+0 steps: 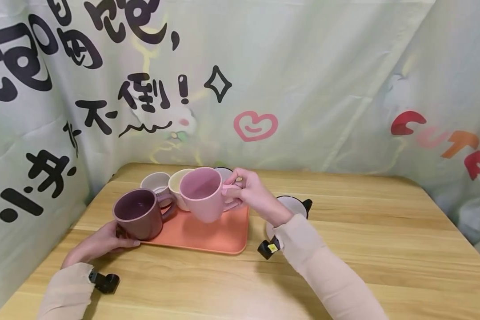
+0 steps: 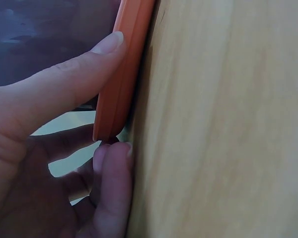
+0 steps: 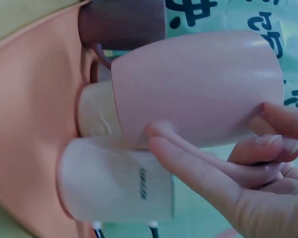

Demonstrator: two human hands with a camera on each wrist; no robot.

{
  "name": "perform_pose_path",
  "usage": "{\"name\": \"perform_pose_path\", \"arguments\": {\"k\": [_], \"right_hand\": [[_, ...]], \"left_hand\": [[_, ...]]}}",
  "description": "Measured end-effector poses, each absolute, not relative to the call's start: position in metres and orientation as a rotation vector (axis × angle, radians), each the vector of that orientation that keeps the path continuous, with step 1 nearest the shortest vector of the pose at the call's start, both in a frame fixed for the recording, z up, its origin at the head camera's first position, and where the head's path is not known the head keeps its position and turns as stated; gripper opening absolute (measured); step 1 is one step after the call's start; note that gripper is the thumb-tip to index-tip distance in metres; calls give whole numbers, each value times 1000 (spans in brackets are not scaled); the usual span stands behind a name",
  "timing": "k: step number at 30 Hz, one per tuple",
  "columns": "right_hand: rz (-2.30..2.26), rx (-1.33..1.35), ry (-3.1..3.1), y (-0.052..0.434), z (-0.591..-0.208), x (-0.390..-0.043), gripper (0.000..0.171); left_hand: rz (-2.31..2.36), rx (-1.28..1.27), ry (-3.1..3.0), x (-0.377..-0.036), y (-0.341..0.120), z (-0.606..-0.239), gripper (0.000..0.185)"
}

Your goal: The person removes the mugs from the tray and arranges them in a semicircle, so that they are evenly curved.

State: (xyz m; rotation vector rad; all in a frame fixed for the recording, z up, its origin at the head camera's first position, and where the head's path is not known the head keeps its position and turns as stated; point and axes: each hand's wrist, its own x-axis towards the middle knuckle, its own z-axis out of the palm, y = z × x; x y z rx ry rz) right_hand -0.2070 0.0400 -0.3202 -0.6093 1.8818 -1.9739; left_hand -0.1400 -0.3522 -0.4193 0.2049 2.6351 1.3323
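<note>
Right hand [image 1: 248, 192]: reaching in from lower right of the head view, forearm angled up and left, fingers curling round the handle of the pink mug [image 1: 202, 193] and holding it tilted, lifted just above the orange tray [image 1: 224, 233] at frame centre.

Left hand [image 1: 104, 242]: lying low at lower left of the head view, pinching the near left corner of the tray, thumb on the rim, remaining fingers curling underneath against the table [image 1: 344, 249].

Counting in the head view: five mugs on or over the tray, namely one dark purple mug [image 1: 138, 213] at the near left corner, one grey mug [image 1: 156, 181], one cream mug [image 1: 178, 184], the pink mug, and one more showing only a sliver of rim behind the right hand. One tray. One white pot [image 1: 294, 205] with a dark rim, standing on the table just right of the tray, partly hidden by the right forearm.

Showing only in the left wrist view: thumb [image 2: 64, 84] pressing the tray edge [image 2: 119, 74], fingertip [image 2: 111, 173] wedging beneath it.

Showing only in the right wrist view: fingers [image 3: 198, 163] threading the handle, with a white mug [image 3: 119, 186] and the cream mug [image 3: 97, 116] sitting just beside the pink mug [image 3: 198, 84].
</note>
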Motion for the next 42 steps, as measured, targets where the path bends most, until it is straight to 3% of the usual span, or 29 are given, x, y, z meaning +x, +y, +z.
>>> {"name": "perform_pose_path", "arguments": {"k": [12, 42], "right_hand": [[-1982, -634, 1929, 72, -299, -211, 11], [-2108, -537, 2055, 144, -298, -229, 11]], "left_hand": [[1302, 217, 2661, -143, -353, -419, 71], [1288, 202, 2663, -140, -351, -418, 71]]}}
